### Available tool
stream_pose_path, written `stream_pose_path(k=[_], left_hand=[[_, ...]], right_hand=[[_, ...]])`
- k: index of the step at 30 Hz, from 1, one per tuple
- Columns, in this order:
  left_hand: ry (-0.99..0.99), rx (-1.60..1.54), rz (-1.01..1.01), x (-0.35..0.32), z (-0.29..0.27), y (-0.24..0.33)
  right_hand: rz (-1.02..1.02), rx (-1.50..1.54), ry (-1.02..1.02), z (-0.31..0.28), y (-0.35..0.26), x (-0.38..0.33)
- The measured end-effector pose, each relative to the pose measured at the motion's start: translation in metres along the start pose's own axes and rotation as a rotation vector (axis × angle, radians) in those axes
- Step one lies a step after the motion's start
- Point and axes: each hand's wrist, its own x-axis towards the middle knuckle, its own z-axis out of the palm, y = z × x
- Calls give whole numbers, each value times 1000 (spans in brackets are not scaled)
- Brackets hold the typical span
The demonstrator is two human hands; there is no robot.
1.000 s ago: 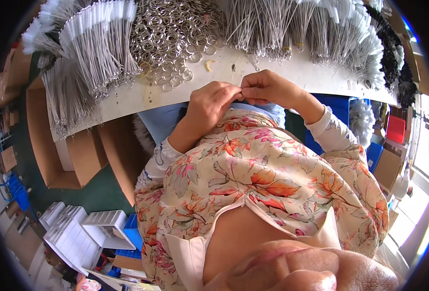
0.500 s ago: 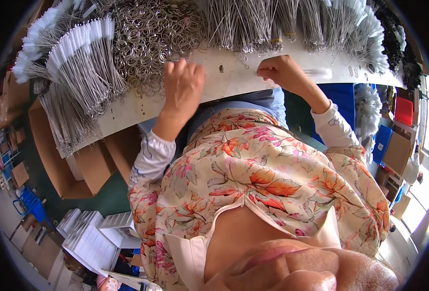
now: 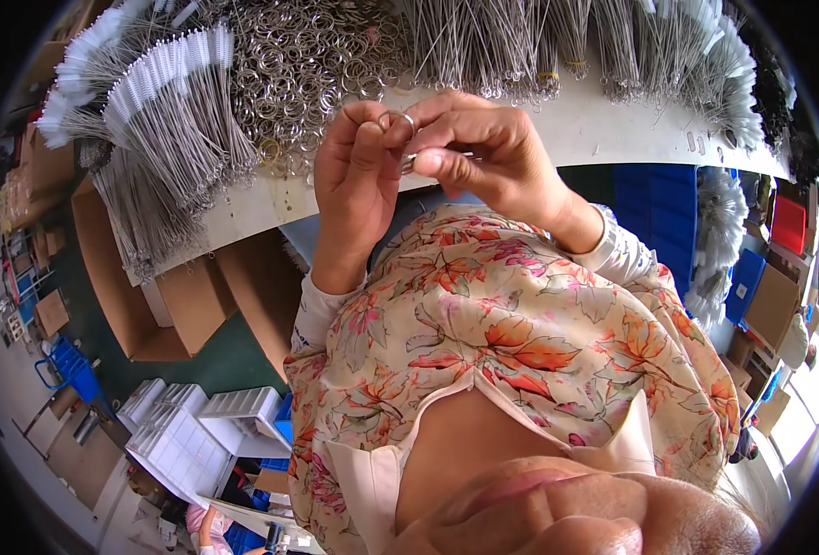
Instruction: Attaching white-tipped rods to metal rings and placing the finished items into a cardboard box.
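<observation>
My left hand [image 3: 352,185] and my right hand [image 3: 507,153] meet above the front edge of the white table, fingertips close together. Between them shows a silver metal ring [image 3: 409,121], pinched by my left thumb and fingers, with my right fingers against it. A small shiny metal piece [image 3: 409,163] sits at my right thumb tip; its shape is mostly covered. Behind my left hand lies a large heap of silver split rings [image 3: 308,65]. Bundles of thin wire brushes [image 3: 171,120] with white bristle ends lie left of the heap.
More wire brushes [image 3: 483,46] are spread along the back of the white table [image 3: 604,139]. Dark-bristled ones [image 3: 780,120] lie at its far right. Open cardboard boxes [image 3: 141,305] stand below on the left, and a blue bin [image 3: 655,213] is below on the right.
Both hands were apart over the table, the left by the ring heap. They have come together, and a ring now shows between their fingers.
</observation>
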Motion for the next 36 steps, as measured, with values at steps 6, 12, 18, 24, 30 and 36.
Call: stream_pose_path(k=[6,12,18,24,30,36], left_hand=[[42,249,145,1,4,13],[-224,1460,974,11,5,37],[-61,441,47,6,13,45],[-127,491,-36,3,16,63],[-3,1078,461,-5,20,56],[-31,1255,725,-1,12,46]], right_hand=[[-446,-425,-3,-2,10,5],[102,-4,-47,-5,-13,5],[-576,-531,18,0,4,12],[-840,-964,-34,-4,1,11],[-308,-295,103,5,0,16],[84,212,92,4,-7,17]])
